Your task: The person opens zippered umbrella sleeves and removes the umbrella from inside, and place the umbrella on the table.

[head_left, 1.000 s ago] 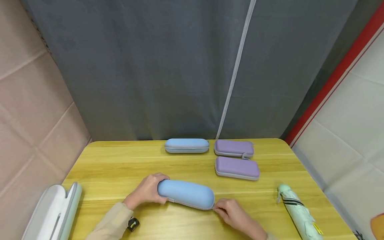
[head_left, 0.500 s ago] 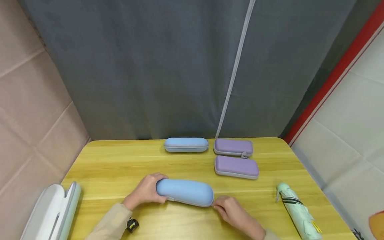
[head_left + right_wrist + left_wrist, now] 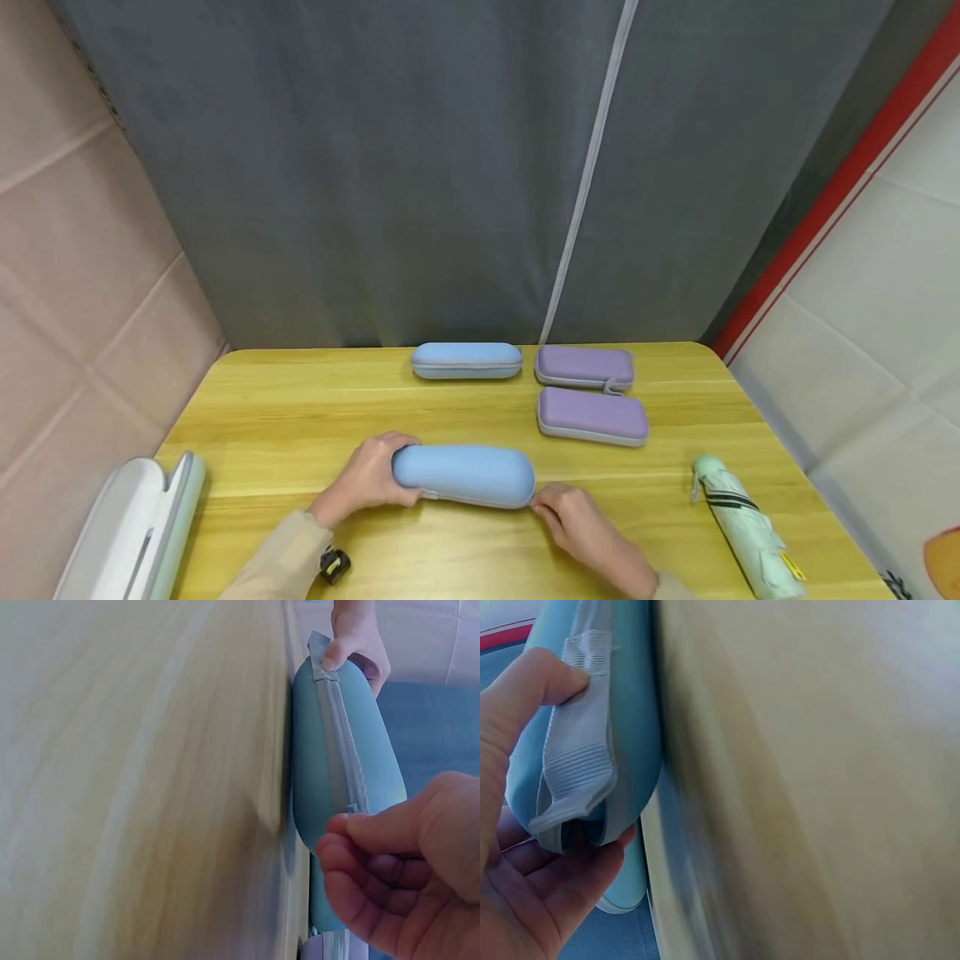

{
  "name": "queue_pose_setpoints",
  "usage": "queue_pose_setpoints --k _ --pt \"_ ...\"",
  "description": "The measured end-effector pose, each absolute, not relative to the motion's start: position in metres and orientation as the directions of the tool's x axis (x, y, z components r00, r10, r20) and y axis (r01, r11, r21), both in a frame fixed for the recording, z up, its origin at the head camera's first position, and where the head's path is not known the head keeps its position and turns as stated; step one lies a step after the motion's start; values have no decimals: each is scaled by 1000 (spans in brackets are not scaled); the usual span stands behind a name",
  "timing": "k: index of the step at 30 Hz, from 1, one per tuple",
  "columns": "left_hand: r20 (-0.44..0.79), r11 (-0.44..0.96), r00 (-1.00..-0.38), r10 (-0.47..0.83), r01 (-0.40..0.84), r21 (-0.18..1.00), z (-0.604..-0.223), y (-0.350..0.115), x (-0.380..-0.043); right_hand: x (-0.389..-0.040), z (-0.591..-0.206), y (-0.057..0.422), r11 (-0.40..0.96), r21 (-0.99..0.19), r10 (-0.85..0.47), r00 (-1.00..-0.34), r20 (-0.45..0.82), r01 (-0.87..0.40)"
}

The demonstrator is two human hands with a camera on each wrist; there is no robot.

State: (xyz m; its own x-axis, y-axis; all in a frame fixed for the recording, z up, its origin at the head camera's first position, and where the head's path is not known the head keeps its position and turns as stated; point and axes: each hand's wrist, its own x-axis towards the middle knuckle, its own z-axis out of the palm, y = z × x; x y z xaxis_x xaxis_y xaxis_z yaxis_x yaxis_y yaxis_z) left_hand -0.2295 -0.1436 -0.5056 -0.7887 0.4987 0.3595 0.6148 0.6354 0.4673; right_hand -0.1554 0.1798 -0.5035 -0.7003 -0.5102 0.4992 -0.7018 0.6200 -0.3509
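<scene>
A light blue hard zip case lies near the middle of the table, its long side roughly crosswise. My left hand grips its left end; in the left wrist view the thumb presses on a grey fabric tab while the fingers curl under the end. At the opposite end, my right hand has thumb and forefinger pinched together at the zipper pull, which they mostly hide. The right wrist view shows the grey zipper running closed along the side, with the slider right at the fingertips.
Another blue case sits at the table's back edge. Two purple cases lie right of it, one before the other. A folded mint umbrella is at the right; a white and pale-green device stands at the left edge.
The right end of the blue case has swung slightly away from me, so it lies more level across the view. My right hand has followed it a little; both holds look the same.
</scene>
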Motion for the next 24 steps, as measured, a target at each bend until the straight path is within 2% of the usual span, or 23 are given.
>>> queue_pose_setpoints --k 9,17,20,24 --pt "374 652 -790 487 613 445 -505 -141 -229 -156 -502 178 635 -325 -524 -700 485 -701" --pt "374 667 -815 441 577 472 -507 -136 -228 -157 -504 164 726 -432 -347 -828 441 -535" --pt "336 675 -839 428 543 499 -506 -136 -226 -158 -504 160 751 -434 -303 -844 442 -497" --pt "309 689 -862 401 506 519 -506 -137 -223 -158 -506 156 746 -431 -320 -841 437 -508"
